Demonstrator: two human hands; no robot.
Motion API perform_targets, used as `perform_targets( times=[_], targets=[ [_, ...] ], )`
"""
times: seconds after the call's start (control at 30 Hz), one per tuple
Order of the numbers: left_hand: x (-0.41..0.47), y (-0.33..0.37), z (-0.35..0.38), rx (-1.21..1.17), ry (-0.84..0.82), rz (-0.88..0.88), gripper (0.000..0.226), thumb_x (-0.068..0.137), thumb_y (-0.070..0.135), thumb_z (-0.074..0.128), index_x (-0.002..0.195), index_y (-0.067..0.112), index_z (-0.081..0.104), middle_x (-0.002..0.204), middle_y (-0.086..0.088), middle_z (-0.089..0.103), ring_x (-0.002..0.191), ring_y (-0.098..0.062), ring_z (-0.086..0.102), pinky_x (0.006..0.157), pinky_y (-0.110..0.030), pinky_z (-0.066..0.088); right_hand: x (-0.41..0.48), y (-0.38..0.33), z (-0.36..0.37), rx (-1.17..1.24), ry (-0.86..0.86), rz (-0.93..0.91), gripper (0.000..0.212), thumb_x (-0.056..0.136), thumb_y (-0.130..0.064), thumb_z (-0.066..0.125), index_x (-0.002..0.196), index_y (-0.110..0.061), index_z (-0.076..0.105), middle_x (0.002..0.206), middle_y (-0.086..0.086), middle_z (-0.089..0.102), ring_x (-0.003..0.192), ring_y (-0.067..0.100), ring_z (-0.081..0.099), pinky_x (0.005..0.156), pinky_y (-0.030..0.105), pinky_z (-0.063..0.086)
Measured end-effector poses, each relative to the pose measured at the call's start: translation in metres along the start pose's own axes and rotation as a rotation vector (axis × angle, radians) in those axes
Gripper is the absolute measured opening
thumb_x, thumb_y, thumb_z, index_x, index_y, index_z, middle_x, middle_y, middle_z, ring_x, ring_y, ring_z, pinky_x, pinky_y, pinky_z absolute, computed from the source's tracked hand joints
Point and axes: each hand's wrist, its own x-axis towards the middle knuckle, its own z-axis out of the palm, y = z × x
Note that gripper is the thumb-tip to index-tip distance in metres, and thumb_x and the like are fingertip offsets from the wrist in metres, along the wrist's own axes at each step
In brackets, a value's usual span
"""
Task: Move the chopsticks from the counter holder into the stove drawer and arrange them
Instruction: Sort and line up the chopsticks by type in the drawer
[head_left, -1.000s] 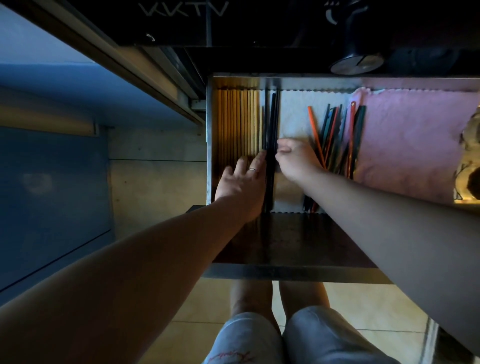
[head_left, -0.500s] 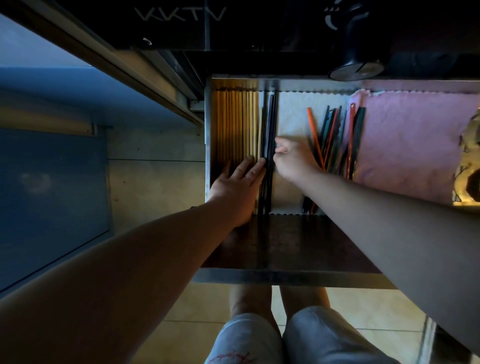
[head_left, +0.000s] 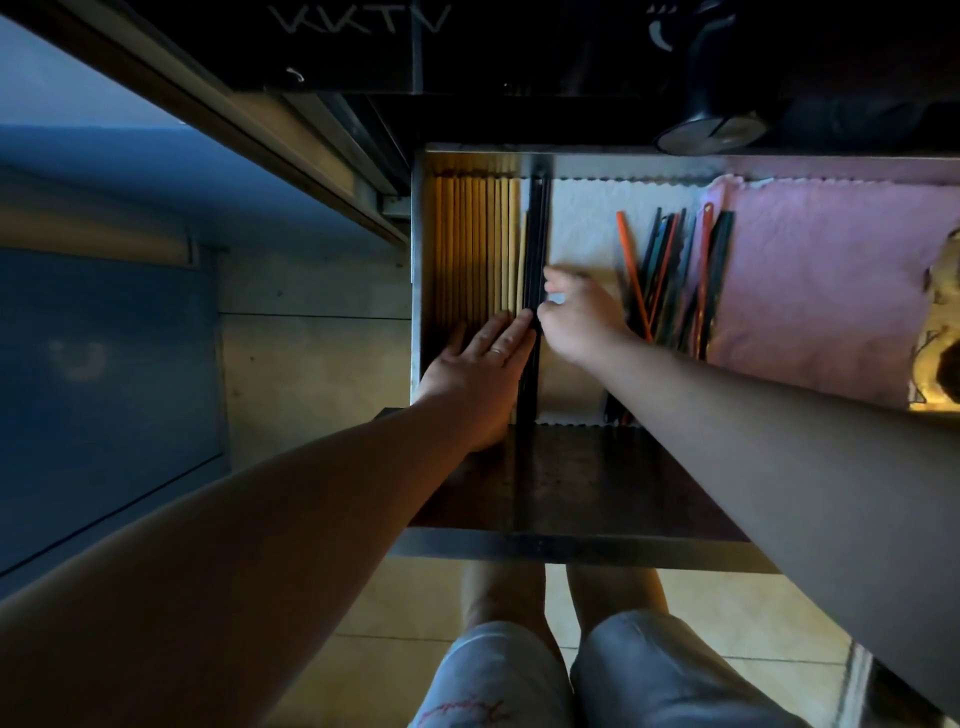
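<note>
Two hands (head_left: 478, 364) (head_left: 576, 322), three chopstick groups (head_left: 535, 249)

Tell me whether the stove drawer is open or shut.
Open. The drawer is pulled out toward the person, its inside exposed: wooden chopsticks, black chopsticks and both hands inside.

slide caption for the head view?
Left hand steadies wooden chopsticks; right hand aligns black chopsticks in the drawer.
</note>
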Motion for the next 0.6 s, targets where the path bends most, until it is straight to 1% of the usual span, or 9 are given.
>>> perform_targets(
  times=[0.07,0.13,0.27,0.33,0.37,0.4,0.47,0.5,0.6],
  targets=[
    [0.000,0.001,-0.001,0.010,0.014,0.002,0.086,0.090,0.018,0.046,0.152,0.020,-0.014,0.157,0.004,-0.027,0.146,-0.017,-0.016,0.116,-0.048,0.001,-0.001,0.002,-0.002,0.007,-0.009,0.000,0.051,0.092,-0.017,0.048,0.142,-0.021,0.041,0.145,0.002,0.047,0.123,0.023,0.054,0.095,0.027,0.046],
    [-0.001,0.003,-0.002,0.013,0.024,0.000,0.084,0.090,0.017,0.044,0.153,0.019,-0.012,0.158,0.003,-0.026,0.146,-0.016,-0.015,0.116,-0.046,0.001,-0.002,0.006,-0.008,-0.002,0.008,0.005,0.051,0.092,-0.018,0.048,0.142,-0.019,0.042,0.146,0.004,0.045,0.127,0.023,0.050,0.100,0.026,0.042],
    [0.003,0.014,-0.006,0.024,0.022,-0.012,0.079,0.092,0.017,0.042,0.153,0.019,-0.009,0.158,0.002,-0.025,0.147,-0.018,-0.014,0.118,-0.047,0.004,-0.003,0.030,-0.033,-0.010,0.071,-0.013,0.044,0.089,-0.014,0.049,0.132,-0.013,0.052,0.136,0.011,0.054,0.118,0.027,0.055,0.094,0.027,0.044],
    [0.008,0.025,-0.011,0.003,0.041,-0.023,0.077,0.093,0.018,0.043,0.153,0.020,-0.005,0.160,0.002,-0.021,0.147,-0.019,-0.012,0.117,-0.046,0.003,-0.003,0.048,-0.046,-0.011,0.102,-0.018,0.042,0.087,-0.013,0.050,0.129,-0.014,0.056,0.131,0.010,0.060,0.120,0.024,0.055,0.090,0.016,0.037],
    [0.011,0.033,-0.015,-0.024,0.058,-0.034,0.076,0.093,0.018,0.045,0.154,0.020,0.000,0.161,0.002,-0.015,0.148,-0.020,-0.010,0.117,-0.046,0.004,-0.004,0.057,-0.051,-0.015,0.119,-0.020,0.041,0.086,-0.013,0.050,0.127,-0.015,0.058,0.128,0.008,0.063,0.119,0.023,0.056,0.085,0.011,0.034],
    [0.015,0.042,-0.020,-0.064,0.078,-0.048,0.074,0.093,0.018,0.048,0.153,0.020,0.006,0.162,0.001,-0.007,0.148,-0.021,-0.005,0.117,-0.046,0.007,-0.004,0.065,-0.056,-0.014,0.135,-0.020,0.041,0.085,-0.012,0.051,0.124,-0.016,0.060,0.123,0.008,0.065,0.117,0.022,0.058,0.084,0.011,0.034],
    [0.024,0.062,-0.029,-0.168,0.112,-0.098,0.068,0.090,0.021,0.053,0.150,0.020,0.020,0.161,0.000,0.012,0.147,-0.024,0.009,0.115,-0.046,0.018,-0.004,0.081,-0.065,0.022,0.145,-0.015,0.040,0.083,-0.008,0.052,0.121,-0.013,0.062,0.116,0.010,0.068,0.111,0.026,0.061,0.091,0.020,0.043],
    [0.030,0.071,-0.034,-0.226,0.117,-0.135,0.064,0.089,0.023,0.054,0.147,0.020,0.027,0.157,-0.002,0.024,0.144,-0.026,0.018,0.112,-0.046,0.025,-0.005,0.088,-0.068,0.048,0.139,-0.015,0.040,0.083,-0.005,0.052,0.121,-0.010,0.062,0.113,0.012,0.068,0.108,0.029,0.061,0.092,0.025,0.046],
    [0.052,0.099,-0.046,-0.453,0.095,-0.264,0.046,0.087,0.024,0.055,0.132,0.016,0.046,0.133,-0.009,0.050,0.124,-0.031,0.046,0.098,-0.043,0.043,-0.006,0.104,-0.080,0.086,0.122,-0.043,0.041,0.082,0.004,0.050,0.121,-0.002,0.061,0.110,0.023,0.064,0.104,0.035,0.060,0.088,0.027,0.044]
  ],
)
